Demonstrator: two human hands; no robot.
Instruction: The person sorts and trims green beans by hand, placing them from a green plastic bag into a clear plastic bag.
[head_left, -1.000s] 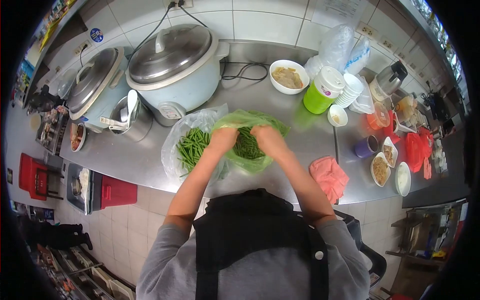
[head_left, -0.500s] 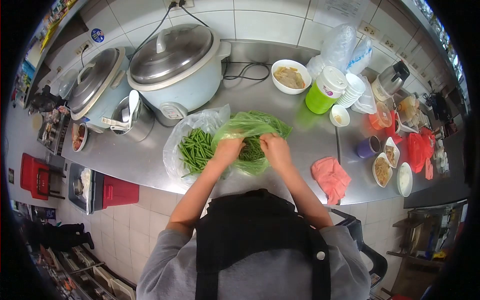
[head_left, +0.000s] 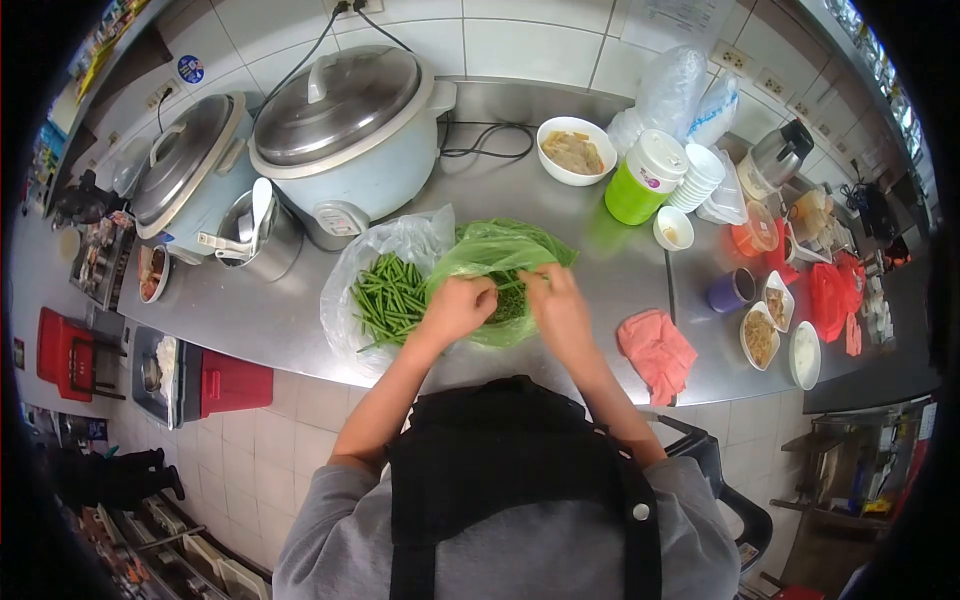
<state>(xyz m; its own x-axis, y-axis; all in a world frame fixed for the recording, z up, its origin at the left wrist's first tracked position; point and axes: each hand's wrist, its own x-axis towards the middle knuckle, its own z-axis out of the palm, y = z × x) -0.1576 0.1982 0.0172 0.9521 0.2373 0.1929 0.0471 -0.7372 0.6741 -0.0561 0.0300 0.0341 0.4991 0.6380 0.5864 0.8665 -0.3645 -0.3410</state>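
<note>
A thin green bean (head_left: 510,281) appears to stretch between my two hands, over the mouth of a green plastic bag (head_left: 515,247). My left hand (head_left: 462,306) is closed in a pinch at the bean's left end. At its other end, the fingers of my right hand (head_left: 556,308) are pinched together. Inside the green bag lies a dark-green heap of beans (head_left: 508,302), partly hidden by the plastic and my hands. Just left of it, cut green beans (head_left: 388,300) are piled on a clear plastic bag (head_left: 342,295).
Two large rice cookers (head_left: 340,130) stand at the back left, beside a metal pot (head_left: 270,240) with utensils. A white bowl (head_left: 577,178), a green jug (head_left: 635,190) and stacked cups (head_left: 700,178) are at the back right. A pink cloth (head_left: 657,355) lies near the front edge.
My hands have come up out of the green bag's opening, and a thin bean now shows between the fingertips. The view has shifted slightly.
</note>
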